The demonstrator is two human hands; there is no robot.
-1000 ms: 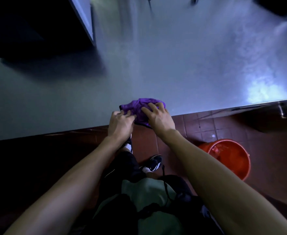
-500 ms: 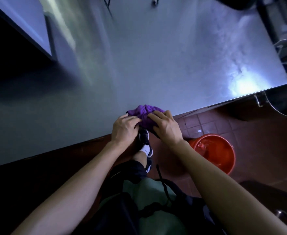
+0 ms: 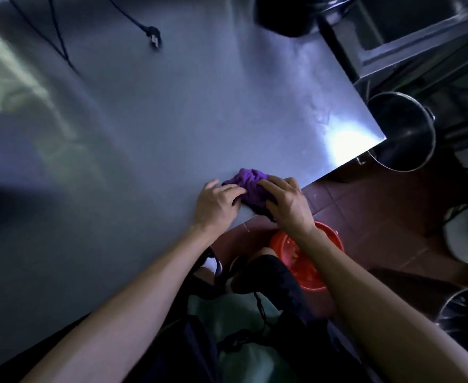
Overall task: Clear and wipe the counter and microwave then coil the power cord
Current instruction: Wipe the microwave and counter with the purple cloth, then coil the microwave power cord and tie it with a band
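From the head view, I see both hands bunching the purple cloth [image 3: 250, 183] at the counter [image 3: 144, 150] edge, I judge to gather it for wiping. My left hand [image 3: 216, 203] pinches its near side with curled fingers; my right hand [image 3: 288, 201] clamps over the top. The red bucket [image 3: 307, 258] sits on the floor below (handy for rinsing). The power cord [image 3: 133, 17] lies uncoiled far back.

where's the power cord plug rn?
Head view: the plug lies loose on the steel counter at its far side, upper left of centre, well away from the purple cloth that both hands work at the near edge.
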